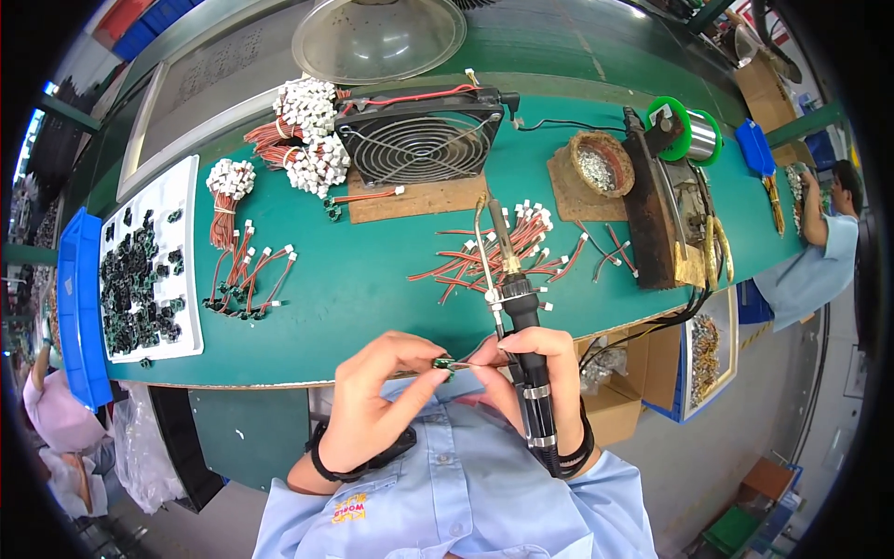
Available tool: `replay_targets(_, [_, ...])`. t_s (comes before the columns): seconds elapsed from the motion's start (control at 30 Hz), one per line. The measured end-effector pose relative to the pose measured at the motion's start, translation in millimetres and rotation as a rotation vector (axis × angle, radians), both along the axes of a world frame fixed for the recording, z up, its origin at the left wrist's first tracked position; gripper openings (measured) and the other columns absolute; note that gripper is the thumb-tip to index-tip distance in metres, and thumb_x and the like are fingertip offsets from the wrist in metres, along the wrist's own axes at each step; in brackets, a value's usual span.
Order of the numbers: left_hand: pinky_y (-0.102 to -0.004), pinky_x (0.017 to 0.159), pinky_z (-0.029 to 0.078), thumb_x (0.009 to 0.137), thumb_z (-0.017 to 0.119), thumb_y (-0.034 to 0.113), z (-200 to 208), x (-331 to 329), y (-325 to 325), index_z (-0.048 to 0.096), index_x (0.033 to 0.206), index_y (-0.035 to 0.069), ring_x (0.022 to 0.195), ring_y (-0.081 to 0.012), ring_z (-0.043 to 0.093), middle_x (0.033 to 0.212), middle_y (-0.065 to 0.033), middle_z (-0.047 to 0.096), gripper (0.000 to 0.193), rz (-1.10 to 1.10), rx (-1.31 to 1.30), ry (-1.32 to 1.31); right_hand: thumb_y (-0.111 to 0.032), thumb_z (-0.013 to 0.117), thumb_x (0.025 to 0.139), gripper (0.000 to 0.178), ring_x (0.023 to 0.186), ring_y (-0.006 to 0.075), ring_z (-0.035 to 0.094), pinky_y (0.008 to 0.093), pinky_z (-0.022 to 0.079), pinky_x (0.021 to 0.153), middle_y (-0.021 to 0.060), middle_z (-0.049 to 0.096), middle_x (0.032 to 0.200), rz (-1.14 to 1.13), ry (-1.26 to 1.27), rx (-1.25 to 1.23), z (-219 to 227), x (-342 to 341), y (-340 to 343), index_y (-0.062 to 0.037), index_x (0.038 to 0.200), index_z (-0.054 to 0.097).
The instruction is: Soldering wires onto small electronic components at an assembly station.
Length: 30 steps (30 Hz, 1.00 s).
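Close to my chest, by the table's near edge, my left hand [380,399] pinches a small green circuit board [445,364] between thumb and fingertips. My right hand [557,361] is closed around a black soldering iron [519,303], its tip pointing away over the table. A thin metal tube runs alongside the iron. The right thumb and fingertip also pinch thin wires that reach the board; the exact joint is too small to make out. Beyond the iron lies a loose pile of red-and-black wires with white connectors [535,230].
A white tray of small dark boards [189,317] and a blue bin [82,307] stand left. Bundled connector wires [223,200] lie beside them. A black fan [419,140] stands at the back. Right are a round solder-scrap dish [601,163], an iron stand [656,214] and a green solder spool [703,138].
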<state>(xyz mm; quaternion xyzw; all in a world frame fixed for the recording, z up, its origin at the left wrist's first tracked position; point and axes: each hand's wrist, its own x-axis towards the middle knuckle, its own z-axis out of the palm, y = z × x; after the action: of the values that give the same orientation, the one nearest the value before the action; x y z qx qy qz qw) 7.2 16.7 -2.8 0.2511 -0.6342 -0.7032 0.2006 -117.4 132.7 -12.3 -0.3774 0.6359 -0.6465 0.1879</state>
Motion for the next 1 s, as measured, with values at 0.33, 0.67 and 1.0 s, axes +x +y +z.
replay_targets(0.33, [-0.0320,0.065,0.049,0.070,0.066,-0.004,12.6,-7.3,-1.9,0.060,0.091,-0.001,0.074,-0.0251,0.061,0.086,-0.0141,0.061,0.021,-0.117,-0.602,-0.092,-0.006,0.060,0.074,0.025,0.067,0.0119,0.052,0.0301,0.030,0.078,-0.0036,0.059,0.077,0.065,0.345,0.175,-0.1,-12.6,-0.4,-0.0157,0.096,0.054])
replay_targets(0.67, [-0.0283,0.073,0.048,0.087,0.055,0.002,12.9,-2.6,7.4,0.054,0.101,-0.007,0.086,-0.0191,0.055,0.097,-0.0133,0.056,0.017,-0.158,-0.561,-0.210,-0.008,0.046,0.083,0.016,0.075,0.0162,0.052,0.0348,0.030,0.082,-0.0018,0.056,0.086,-0.028,0.391,-0.064,-3.8,-6.5,2.9,-0.0126,0.097,0.050])
replay_targets(1.0, [-0.0296,0.068,0.045,0.088,0.056,0.008,13.0,-7.9,13.7,0.056,0.102,-0.004,0.078,-0.0183,0.055,0.091,-0.0120,0.059,0.019,0.031,-0.527,-0.172,-0.007,0.053,0.081,0.018,0.078,0.0161,0.054,0.0347,0.029,0.082,-0.0009,0.057,0.090,-0.066,0.265,-0.178,-1.1,-12.9,6.6,-0.0121,0.098,0.050])
